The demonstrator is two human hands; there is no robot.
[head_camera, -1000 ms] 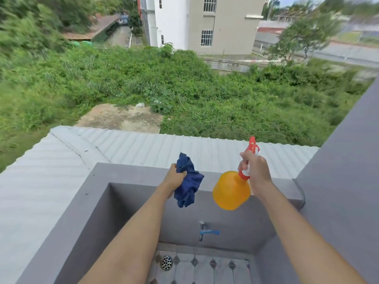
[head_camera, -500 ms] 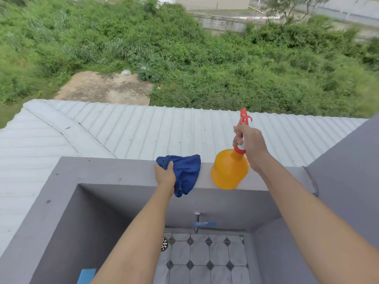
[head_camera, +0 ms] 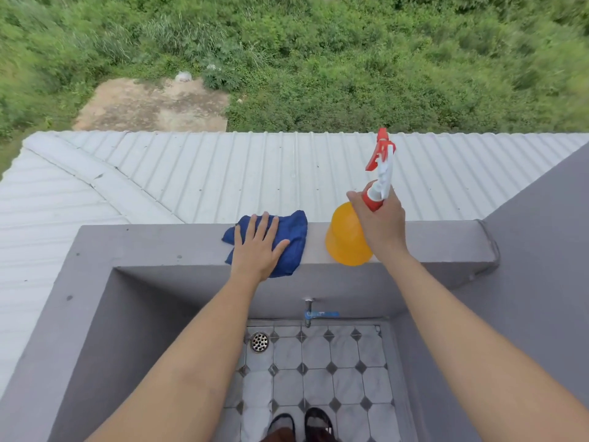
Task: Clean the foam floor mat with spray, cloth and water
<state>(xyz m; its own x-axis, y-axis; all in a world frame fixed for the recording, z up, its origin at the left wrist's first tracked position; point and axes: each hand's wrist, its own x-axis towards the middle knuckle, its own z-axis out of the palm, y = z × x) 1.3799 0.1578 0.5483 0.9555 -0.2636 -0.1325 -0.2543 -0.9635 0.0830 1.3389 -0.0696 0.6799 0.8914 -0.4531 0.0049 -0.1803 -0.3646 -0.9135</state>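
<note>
While left hand [head_camera: 258,250] flattens crumpled cloth [head_camera: 294,237], right hand [head_camera: 381,223] grips conical bottle [head_camera: 344,240].

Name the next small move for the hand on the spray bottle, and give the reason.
Probably let go of the neck and draw the right hand back. The orange spray bottle already looks seated upright on the grey ledge, beside the blue cloth that the left hand lies flat on. Ease the grip off slowly: the bottle sits near the ledge's inner edge, above the tiled floor.
</note>
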